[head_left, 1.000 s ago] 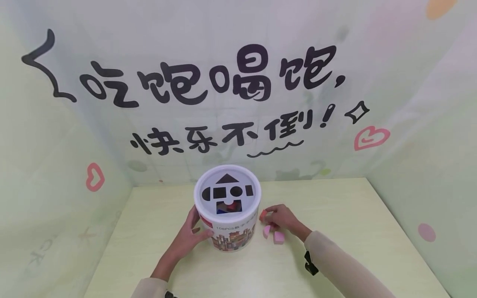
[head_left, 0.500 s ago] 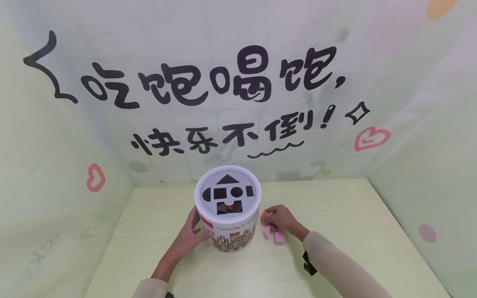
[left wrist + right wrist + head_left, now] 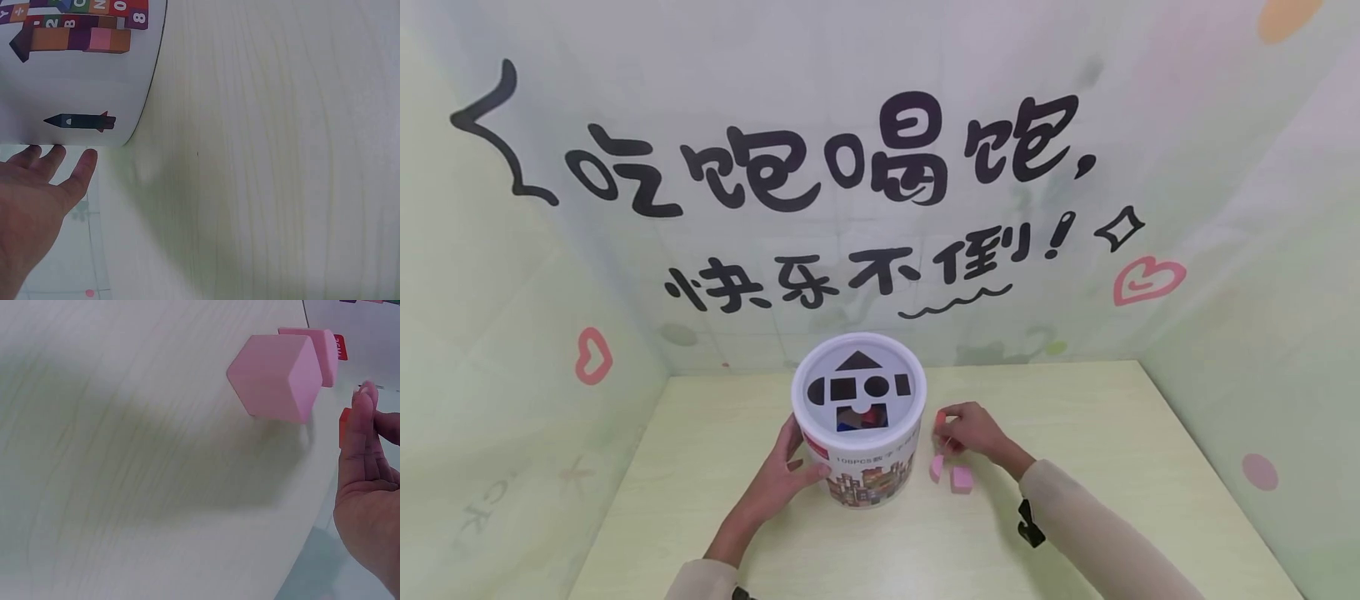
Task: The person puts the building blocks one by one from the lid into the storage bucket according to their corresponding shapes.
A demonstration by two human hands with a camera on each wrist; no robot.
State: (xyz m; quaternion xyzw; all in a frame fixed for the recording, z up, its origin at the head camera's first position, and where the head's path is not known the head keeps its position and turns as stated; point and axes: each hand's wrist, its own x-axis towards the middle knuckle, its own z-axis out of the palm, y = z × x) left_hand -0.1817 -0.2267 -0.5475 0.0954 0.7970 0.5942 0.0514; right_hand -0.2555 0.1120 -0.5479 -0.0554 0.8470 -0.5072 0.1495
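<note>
A white toy-block bucket stands upright, its lid cut with several shaped holes. My left hand rests on its left side, thumb along the front and fingers partly hidden behind the wall. In the left wrist view, the fingers look fairly straight at the bucket's edge. Right of the bucket, my right hand pinches a small red block, mostly covered by the fingers. Just below that hand lie a pink half-round block and a pink cube.
The pale wooden table meets a fabric wall behind and at both sides. Through the lid's front hole, red and blue blocks show inside the bucket. The bucket stands near the back wall.
My right hand has shifted slightly right and up with the red block, drawing away from the pink blocks and the bucket. The left hand and bucket stay put.
</note>
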